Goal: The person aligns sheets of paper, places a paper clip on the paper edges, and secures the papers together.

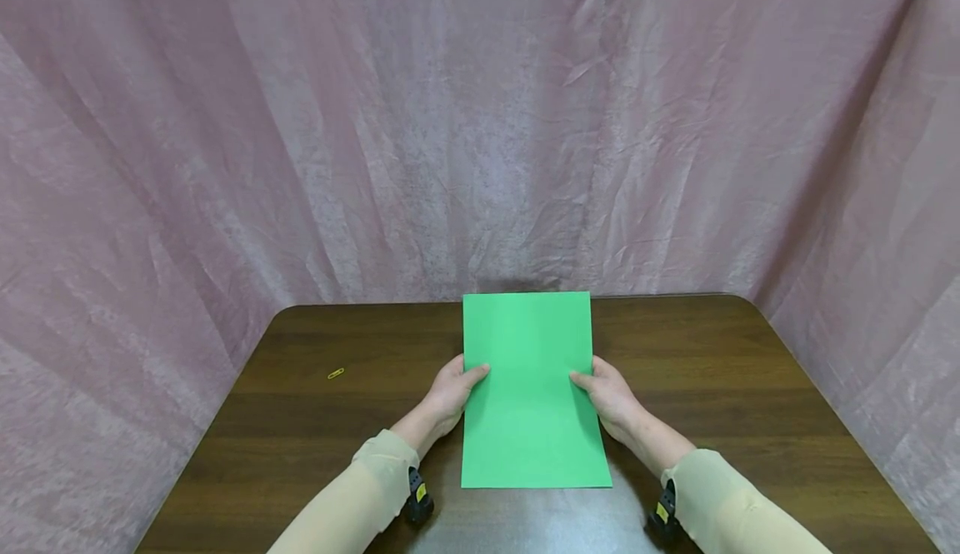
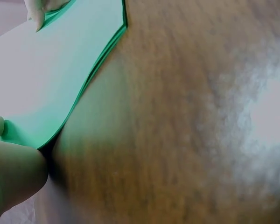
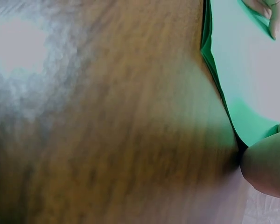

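Both hands hold green paper (image 1: 528, 437) upright-long in front of the person, above the table. My left hand (image 1: 447, 391) grips its left edge, thumb on the face and the other fingers hidden behind. On the opposite edge my right hand (image 1: 615, 396) grips the same way. In the left wrist view the paper (image 2: 51, 79) shows more than one layer along its near edge, slightly parted. The right wrist view also shows layered edges on the paper (image 3: 242, 70), which bows a little between the hands. How many sheets there are, I cannot tell.
A small yellow paper clip (image 1: 336, 373) lies on the brown wooden table (image 1: 720, 371), left of the paper. Pink curtains (image 1: 480, 121) hang behind the table and at its sides. Black wrist devices (image 1: 418, 500) sit at both cuffs.
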`<act>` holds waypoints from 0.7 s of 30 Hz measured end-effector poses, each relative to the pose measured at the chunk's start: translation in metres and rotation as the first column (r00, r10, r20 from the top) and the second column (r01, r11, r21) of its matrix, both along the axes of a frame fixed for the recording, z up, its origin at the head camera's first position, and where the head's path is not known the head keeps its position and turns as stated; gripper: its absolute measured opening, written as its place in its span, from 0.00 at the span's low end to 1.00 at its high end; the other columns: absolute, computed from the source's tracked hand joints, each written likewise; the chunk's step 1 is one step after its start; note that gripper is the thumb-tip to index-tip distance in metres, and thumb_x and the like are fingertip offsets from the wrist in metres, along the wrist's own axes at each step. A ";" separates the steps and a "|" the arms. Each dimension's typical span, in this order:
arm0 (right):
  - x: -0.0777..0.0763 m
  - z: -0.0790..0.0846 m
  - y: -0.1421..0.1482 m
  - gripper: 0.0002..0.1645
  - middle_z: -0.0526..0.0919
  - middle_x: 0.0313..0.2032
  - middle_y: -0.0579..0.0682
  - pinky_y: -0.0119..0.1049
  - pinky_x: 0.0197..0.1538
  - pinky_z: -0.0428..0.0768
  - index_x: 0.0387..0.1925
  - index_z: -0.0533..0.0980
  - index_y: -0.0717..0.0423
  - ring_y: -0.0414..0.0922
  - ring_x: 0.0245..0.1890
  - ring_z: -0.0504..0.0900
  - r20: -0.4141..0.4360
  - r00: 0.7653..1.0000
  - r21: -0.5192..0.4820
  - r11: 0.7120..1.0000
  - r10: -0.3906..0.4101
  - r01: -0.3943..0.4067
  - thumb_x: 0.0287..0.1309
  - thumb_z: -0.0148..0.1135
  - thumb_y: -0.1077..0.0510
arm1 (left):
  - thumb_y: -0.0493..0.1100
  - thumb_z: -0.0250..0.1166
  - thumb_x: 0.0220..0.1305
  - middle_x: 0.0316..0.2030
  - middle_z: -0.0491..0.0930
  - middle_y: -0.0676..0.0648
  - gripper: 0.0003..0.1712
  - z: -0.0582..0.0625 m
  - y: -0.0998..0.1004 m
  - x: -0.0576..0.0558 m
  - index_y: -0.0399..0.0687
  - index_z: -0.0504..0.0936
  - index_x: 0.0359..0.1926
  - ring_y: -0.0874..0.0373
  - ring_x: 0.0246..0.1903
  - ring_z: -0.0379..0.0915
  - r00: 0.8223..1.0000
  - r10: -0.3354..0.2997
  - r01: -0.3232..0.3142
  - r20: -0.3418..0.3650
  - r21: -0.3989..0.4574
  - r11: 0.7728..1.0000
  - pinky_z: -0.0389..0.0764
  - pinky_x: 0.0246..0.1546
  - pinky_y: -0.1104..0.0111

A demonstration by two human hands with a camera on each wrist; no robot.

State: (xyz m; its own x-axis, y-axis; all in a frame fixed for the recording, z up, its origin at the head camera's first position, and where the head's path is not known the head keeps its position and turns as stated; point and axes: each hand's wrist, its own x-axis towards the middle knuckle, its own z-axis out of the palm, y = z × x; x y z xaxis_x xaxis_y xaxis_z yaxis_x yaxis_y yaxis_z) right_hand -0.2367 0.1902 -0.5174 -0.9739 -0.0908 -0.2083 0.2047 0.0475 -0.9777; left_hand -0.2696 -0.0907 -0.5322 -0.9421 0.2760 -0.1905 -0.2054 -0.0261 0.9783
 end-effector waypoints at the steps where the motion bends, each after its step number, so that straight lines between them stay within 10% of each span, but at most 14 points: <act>1: 0.001 0.000 0.000 0.27 0.76 0.58 0.64 0.44 0.48 0.80 0.71 0.60 0.71 0.52 0.49 0.80 -0.001 1.000 0.004 1.000 -0.005 0.005 0.78 0.49 0.61 | 0.47 0.57 0.79 0.59 0.76 0.40 0.30 0.000 0.000 0.000 0.36 0.64 0.73 0.51 0.52 0.78 1.000 0.000 0.000 0.000 0.001 1.000 0.80 0.52 0.58; 21: 0.002 0.003 -0.002 0.26 0.79 0.55 0.63 0.43 0.46 0.82 0.71 0.62 0.68 0.51 0.45 0.83 -0.004 1.000 -0.001 1.000 0.000 0.000 0.79 0.48 0.61 | 0.49 0.55 0.80 0.63 0.73 0.39 0.28 0.021 -0.037 -0.004 0.41 0.66 0.73 0.47 0.58 0.75 0.994 -0.031 0.023 -0.104 -0.079 0.997 0.75 0.61 0.49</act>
